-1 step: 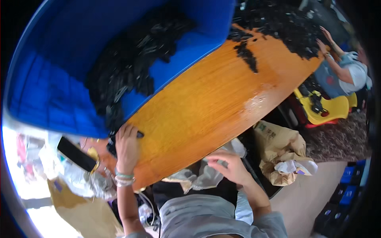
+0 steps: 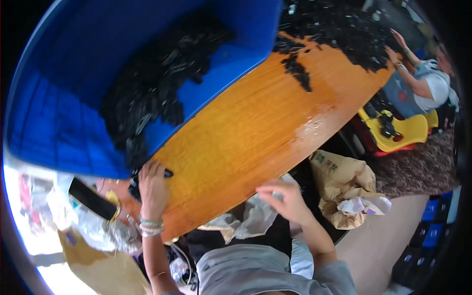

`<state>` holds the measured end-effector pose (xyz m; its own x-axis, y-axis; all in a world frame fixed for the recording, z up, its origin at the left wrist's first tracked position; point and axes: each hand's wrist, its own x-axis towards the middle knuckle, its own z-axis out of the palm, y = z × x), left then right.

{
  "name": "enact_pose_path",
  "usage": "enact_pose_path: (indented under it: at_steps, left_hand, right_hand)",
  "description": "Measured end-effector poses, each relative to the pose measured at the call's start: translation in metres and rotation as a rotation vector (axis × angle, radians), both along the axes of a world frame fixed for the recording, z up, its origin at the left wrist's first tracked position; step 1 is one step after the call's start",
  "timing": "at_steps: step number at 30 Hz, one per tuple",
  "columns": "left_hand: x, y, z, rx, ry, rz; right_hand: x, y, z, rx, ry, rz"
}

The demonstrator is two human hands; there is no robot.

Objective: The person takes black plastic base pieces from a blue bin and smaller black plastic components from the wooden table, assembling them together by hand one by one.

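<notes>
A: What has the left hand [image 2: 153, 191] got?
B: It partly covers small black pieces [image 2: 133, 189] on the surface [image 2: 231, 137], beside the blue bin [image 2: 54, 113]; whether it grips any, I can't tell.
A: How would they handle?
B: Probably light and stiff, maybe slippery; pinch their exposed ends.
A: And the pose?
B: Left palm down, arm extended; right hand [image 2: 286, 199] empty, fingers loosely curled near the surface's edge

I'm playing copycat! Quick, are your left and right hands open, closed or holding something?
Left hand: by black pieces; can't tell if its grip is closed.
Right hand: loosely open, nothing visible in it.
</notes>
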<state>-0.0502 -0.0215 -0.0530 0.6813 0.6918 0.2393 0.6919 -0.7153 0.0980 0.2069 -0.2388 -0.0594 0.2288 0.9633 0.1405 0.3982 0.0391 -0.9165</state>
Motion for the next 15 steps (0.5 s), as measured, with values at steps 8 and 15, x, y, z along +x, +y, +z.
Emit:
enact_pose_path:
  at_steps: [8, 15]
  left_hand:
    - [0.030, -0.027, 0.032, -0.046, -0.276, -0.062]
    - [0.045, -0.050, 0.032, -0.503, -0.503, 0.116]
  right_hand:
    - [0.203, 0.094, -0.021, 0.131, -0.683, -0.824]
    - [0.236, 0.135, -0.029, -0.063, -0.710, -0.856]
